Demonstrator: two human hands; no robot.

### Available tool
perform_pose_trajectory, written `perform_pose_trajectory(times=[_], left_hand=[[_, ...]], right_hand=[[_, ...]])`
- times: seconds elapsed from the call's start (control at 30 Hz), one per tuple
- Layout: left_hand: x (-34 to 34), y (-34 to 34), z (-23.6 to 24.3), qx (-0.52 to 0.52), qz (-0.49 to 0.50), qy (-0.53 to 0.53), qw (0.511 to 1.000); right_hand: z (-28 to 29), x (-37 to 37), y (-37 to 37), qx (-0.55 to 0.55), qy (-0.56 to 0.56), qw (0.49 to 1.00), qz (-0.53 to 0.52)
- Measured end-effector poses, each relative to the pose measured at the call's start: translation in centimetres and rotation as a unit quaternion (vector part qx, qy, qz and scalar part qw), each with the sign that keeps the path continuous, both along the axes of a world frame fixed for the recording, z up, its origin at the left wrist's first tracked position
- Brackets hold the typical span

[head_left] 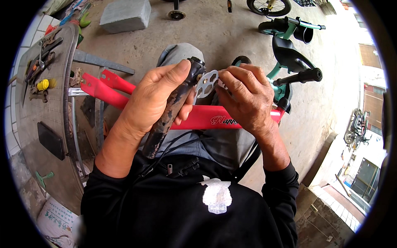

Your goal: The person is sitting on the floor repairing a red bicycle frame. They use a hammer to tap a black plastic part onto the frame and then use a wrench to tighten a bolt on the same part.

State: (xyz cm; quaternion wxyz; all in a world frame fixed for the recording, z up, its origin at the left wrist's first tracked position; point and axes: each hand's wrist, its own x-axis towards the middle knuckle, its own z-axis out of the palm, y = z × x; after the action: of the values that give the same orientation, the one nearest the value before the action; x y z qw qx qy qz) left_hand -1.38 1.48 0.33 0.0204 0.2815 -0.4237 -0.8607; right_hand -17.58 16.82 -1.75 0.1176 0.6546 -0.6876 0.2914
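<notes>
My left hand [149, 95] is wrapped round a black tube [160, 128] with chipped, worn paint, its thumb near the upper end. The tube slants up to the right and has a dark collar at the top. Beside that end is a flat silver plate [206, 84] with several large holes. The fingers of my right hand [247, 94] pinch the plate's right edge; their tips are partly hidden. A red bicycle frame [197, 118] lies across my lap, below and behind both hands. Dark cables [165, 151] run over my lap.
On the left, a table [31, 105] bears pliers [41, 62], a yellow round item [42, 84] and a black flat case [51, 140]. A grey block [125, 15] stands on the floor ahead. To the right is a green child's bike [289, 53] with a black seat.
</notes>
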Motion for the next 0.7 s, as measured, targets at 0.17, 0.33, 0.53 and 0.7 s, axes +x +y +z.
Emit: perform_pose_trajectory(times=[0.17,0.33,0.53,0.7], left_hand=[[-0.2,0.6,0.0,-0.059,0.045,0.011,0.997],[0.1,0.8,0.4,-0.123,0.051,0.034,0.990],[0.1,1.3,-0.4,-0.198,0.078,0.083,0.973],[0.1,1.6,-0.6,-0.250,0.093,0.081,0.960]], right_hand=[[-0.6,2.4,-0.2,-0.017,-0.079,0.996,-0.023],[-0.5,3.9,-0.1,-0.008,-0.179,0.984,-0.014],[-0.1,6.3,0.2,0.002,-0.329,0.944,-0.021],[0.4,8.0,0.5,0.019,-0.487,0.872,-0.039]])
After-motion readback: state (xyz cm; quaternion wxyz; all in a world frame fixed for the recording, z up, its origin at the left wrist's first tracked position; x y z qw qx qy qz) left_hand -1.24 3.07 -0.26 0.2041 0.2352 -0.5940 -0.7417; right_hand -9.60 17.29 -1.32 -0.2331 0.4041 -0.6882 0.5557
